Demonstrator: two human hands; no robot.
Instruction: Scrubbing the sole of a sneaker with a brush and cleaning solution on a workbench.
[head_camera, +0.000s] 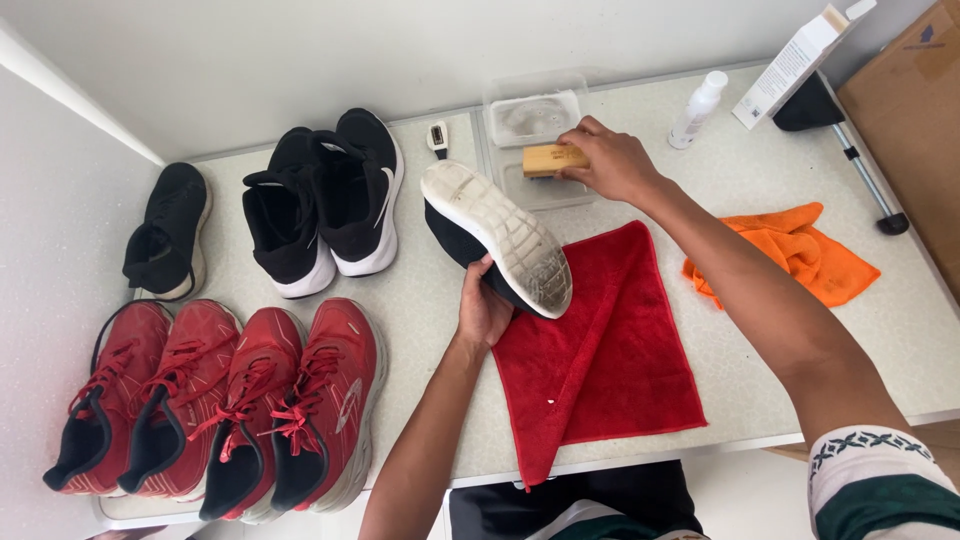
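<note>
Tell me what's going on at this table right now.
A person holds a black shoe sole-up in the left hand, over a red cloth. The right hand grips a wooden brush at a clear plastic tray. Four red sneakers and three more black shoes are lined up to the left; an orange cloth and a white bottle lie to the right.

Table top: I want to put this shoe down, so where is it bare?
Bare table lies right of the red cloth, below the orange cloth. The left side is crowded with red shoes and black shoes.
</note>
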